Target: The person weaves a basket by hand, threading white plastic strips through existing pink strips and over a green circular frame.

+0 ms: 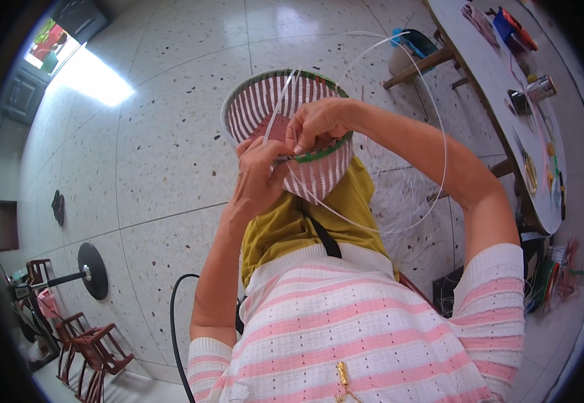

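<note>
Bright daylight enters through an opening (51, 48) at far left, glaring white on the floor (171, 134); the fisheye bends the right-hand counter (480, 57), and corners fade black.

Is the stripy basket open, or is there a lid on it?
Open: no lid covers the stripy basket, and you can see its striped inside.

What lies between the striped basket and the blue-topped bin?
In the head view, a curved white strip arches through the stretch between the basket and the bin, with speckled floor behind it.
</note>
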Action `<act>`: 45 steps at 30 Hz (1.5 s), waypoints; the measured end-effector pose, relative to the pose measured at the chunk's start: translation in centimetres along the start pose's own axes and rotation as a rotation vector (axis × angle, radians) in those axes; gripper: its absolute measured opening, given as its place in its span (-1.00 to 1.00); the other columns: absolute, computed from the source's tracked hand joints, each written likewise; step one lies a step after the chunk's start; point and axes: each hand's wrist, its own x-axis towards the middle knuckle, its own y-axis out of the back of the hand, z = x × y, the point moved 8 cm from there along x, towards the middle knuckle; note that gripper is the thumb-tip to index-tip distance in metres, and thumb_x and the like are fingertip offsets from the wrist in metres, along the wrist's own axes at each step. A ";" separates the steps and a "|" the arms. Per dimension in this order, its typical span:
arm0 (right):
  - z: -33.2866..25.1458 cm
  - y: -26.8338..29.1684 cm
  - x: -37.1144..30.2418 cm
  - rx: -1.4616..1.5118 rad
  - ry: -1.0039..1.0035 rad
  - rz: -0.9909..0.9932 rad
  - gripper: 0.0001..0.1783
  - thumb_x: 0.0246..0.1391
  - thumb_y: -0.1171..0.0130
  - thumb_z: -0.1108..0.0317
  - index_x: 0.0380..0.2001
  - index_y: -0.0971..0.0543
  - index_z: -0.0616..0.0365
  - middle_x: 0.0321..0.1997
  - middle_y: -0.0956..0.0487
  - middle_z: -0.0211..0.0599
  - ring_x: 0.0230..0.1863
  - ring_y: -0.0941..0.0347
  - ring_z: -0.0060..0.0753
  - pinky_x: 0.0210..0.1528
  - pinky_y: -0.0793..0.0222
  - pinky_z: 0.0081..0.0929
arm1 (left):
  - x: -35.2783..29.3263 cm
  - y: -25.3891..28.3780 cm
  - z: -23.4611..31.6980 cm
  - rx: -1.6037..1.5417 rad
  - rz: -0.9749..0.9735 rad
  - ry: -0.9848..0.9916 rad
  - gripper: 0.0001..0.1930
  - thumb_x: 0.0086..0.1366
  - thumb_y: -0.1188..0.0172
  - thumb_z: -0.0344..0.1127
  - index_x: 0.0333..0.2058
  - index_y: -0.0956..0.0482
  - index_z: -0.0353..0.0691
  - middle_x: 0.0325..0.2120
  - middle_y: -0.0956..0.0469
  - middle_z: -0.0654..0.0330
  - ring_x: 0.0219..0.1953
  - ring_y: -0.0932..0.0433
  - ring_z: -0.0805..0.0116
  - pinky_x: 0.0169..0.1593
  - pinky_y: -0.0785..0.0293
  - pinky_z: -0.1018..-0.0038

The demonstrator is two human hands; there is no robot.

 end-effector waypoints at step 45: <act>-0.4 -0.7 -0.6 -0.124 -0.025 0.121 -0.87 -0.05 -0.40 0.56 -0.37 -0.68 0.23 -0.49 -0.65 -0.35 -0.55 -0.53 -0.58 -0.53 -0.45 -0.64 | -0.2 0.1 -0.4 -0.017 0.014 0.028 -0.78 0.04 -0.37 -0.51 -0.33 -0.56 -0.16 -0.44 -0.59 0.28 -0.32 -0.51 0.29 0.00 -0.20 0.37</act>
